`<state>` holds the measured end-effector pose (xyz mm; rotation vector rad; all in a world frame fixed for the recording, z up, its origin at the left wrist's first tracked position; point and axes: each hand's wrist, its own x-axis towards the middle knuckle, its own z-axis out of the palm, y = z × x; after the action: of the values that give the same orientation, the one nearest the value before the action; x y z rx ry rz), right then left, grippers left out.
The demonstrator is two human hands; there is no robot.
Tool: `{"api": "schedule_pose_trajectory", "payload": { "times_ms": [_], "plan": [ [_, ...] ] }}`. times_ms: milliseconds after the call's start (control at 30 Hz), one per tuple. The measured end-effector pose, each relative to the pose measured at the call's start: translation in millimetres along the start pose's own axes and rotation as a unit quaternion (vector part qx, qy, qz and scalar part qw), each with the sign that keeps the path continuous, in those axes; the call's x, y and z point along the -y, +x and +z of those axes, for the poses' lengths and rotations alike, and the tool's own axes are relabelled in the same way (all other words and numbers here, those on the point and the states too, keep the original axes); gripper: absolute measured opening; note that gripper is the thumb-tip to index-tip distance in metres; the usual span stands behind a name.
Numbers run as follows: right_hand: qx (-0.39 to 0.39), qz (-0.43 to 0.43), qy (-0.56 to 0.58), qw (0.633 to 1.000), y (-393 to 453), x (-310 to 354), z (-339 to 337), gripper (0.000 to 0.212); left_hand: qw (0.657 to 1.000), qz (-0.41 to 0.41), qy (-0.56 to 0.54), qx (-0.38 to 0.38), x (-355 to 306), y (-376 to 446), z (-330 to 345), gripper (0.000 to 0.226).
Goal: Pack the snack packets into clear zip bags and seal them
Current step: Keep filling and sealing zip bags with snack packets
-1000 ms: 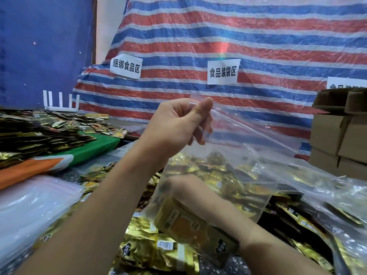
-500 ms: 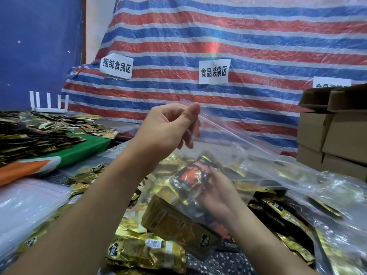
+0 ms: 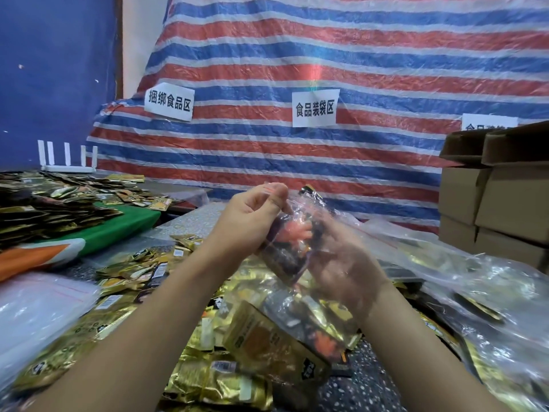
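1. At far left, a heap of dark and gold packets (image 3: pixel 50 209) lay on a green cloth (image 3: pixel 118 230), with a white router (image 3: pixel 66 162) standing behind it.
2. A stack of empty clear bags (image 3: pixel 38 304) rested at the near left edge of the worktop (image 3: pixel 365 388).
3. Loose gold snack packets (image 3: pixel 133 269) were spread over the worktop beneath both forearms.
4. The left hand (image 3: pixel 249 221) was raised at centre, thumb and forefinger pinched together on the top edge of a clear zip bag (image 3: pixel 297 263).
5. Inside the bag sat a dark packet with orange print (image 3: pixel 292 236) near the top and a gold packet (image 3: pixel 267 346) at the bottom.
6. The right hand (image 3: pixel 344 263) was seen through the clear film, its fingers curled on the dark packet.
7. Behind hung a striped tarpaulin (image 3: pixel 326 55) bearing paper signs (image 3: pixel 315 108).
8. At far right stood stacked cardboard boxes (image 3: pixel 499 200), with crumpled clear plastic (image 3: pixel 475 292) lying below them.
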<state>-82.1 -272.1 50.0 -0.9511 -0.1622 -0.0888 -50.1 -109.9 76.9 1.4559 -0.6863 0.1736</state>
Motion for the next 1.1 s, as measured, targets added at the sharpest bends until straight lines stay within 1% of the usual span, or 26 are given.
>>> {"api": "schedule_pose_trajectory", "payload": {
  "times_ms": [33,67,133,200,267,300,333,400,500,567,667,767,833,967,1033,1100],
  "plan": [
    [0.009,0.003,0.015,1.0,-3,1,0,0.048,1.0,-0.008,-0.016,0.007,1,-1,2,0.034],
    [0.024,0.002,0.015,1.0,-6,3,1,0.048,0.999,-0.008,-0.031,0.013,2,0,4,0.036],
    [0.045,-0.018,-0.016,0.999,-10,2,6,0.037,0.997,-0.002,-0.08,0.024,5,-1,11,0.035],
    [0.039,-0.028,-0.019,0.999,-10,1,15,0.034,0.988,-0.001,-0.149,0.029,4,-6,20,0.027],
    [0.032,-0.024,-0.036,0.999,-9,0,23,0.036,0.978,-0.009,-0.208,0.017,1,-9,26,0.039],
    [0.024,-0.02,-0.056,0.998,-8,0,25,0.035,0.975,-0.008,-0.221,0.005,1,-9,28,0.044],
    [0.024,-0.021,-0.077,0.997,-8,0,27,0.034,0.976,-0.001,-0.22,-0.01,1,-10,29,0.042],
    [0.034,-0.023,-0.116,0.992,-11,-1,31,0.032,0.977,0.018,-0.207,-0.041,0,-11,32,0.029],
    [0.032,-0.014,-0.138,0.99,-10,-5,34,0.03,0.975,0.044,-0.206,-0.073,-2,-14,34,0.02],
    [0.026,-0.026,-0.126,0.991,-9,-7,37,0.034,0.976,0.06,-0.193,-0.085,-2,-15,35,0.022],
    [0.009,-0.043,-0.081,0.996,-11,-7,38,0.043,0.979,0.077,-0.156,-0.107,2,-16,37,0.028],
    [-0.023,-0.008,0.013,1.0,-11,-8,39,0.066,0.979,0.096,-0.134,-0.116,4,-15,39,0.028],
    [-0.029,0.0,0.03,0.999,-10,-8,41,0.074,0.978,0.116,-0.115,-0.127,6,-14,39,0.034],
    [-0.035,0.004,0.018,0.999,-12,-8,43,0.072,0.977,0.127,-0.12,-0.119,8,-15,40,0.034],
    [-0.039,0.005,0.018,0.999,-12,-8,42,0.068,0.978,0.13,-0.115,-0.118,8,-16,41,0.033],
    [-0.041,-0.005,0.007,0.999,-13,-7,41,0.064,0.975,0.151,-0.102,-0.13,8,-17,41,0.032]
  ]
}}
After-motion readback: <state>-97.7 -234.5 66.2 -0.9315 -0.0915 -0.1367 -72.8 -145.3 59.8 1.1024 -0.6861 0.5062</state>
